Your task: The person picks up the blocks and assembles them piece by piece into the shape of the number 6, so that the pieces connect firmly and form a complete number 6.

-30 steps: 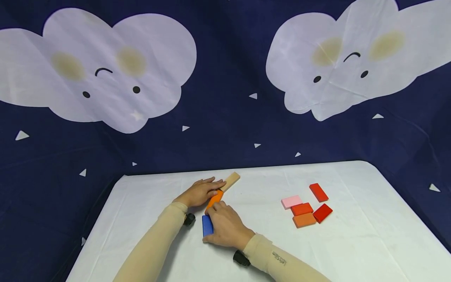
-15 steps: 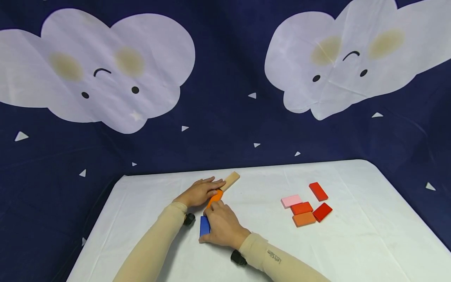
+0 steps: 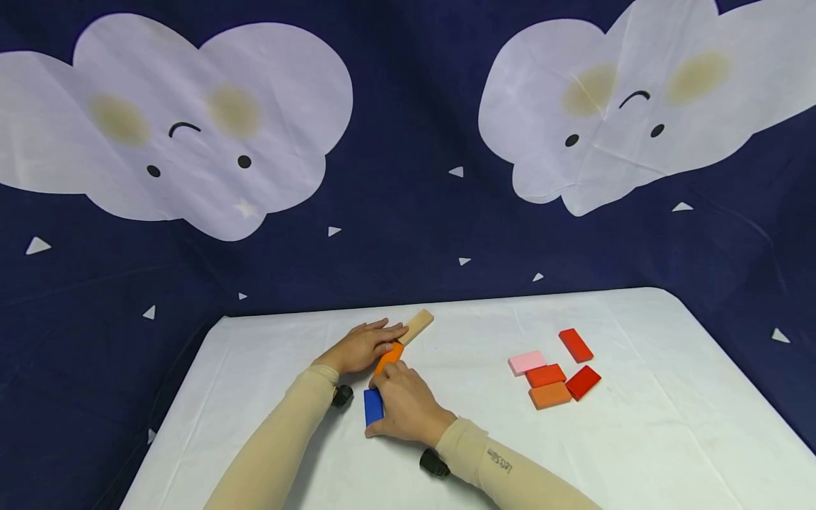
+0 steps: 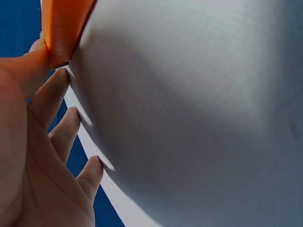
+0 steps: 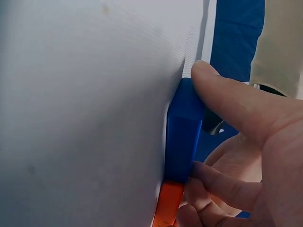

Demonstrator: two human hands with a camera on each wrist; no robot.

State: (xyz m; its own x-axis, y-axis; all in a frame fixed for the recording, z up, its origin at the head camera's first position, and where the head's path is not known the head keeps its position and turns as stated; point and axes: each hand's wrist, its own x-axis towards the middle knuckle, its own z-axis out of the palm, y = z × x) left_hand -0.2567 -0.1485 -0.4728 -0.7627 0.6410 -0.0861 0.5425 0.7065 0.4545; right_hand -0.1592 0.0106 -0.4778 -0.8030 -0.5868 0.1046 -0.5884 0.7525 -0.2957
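In the head view a blue block [image 3: 373,408], an orange block [image 3: 390,358] and a plain wooden block [image 3: 418,326] lie end to end in a bent line on the white table. My right hand [image 3: 408,404] holds the blue block, thumb at its near end and fingers by its far end, where it meets the orange block. The right wrist view shows the thumb against the end of the blue block [image 5: 183,135]. My left hand [image 3: 361,348] has its fingers stretched out over the joint of the orange and wooden blocks. Its thumb touches the orange block [image 4: 64,30].
Right of the hands lie a pink block [image 3: 527,363], a red-orange block [image 3: 545,376], an orange-brown block [image 3: 550,396] and two red blocks, one farther back [image 3: 576,345] and one nearer [image 3: 583,383]. A dark blue cloth with clouds hangs behind the table.
My right hand and the blue block have shifted slightly left, then a little back to the right. The left hand stays in place over the orange and wooden blocks.
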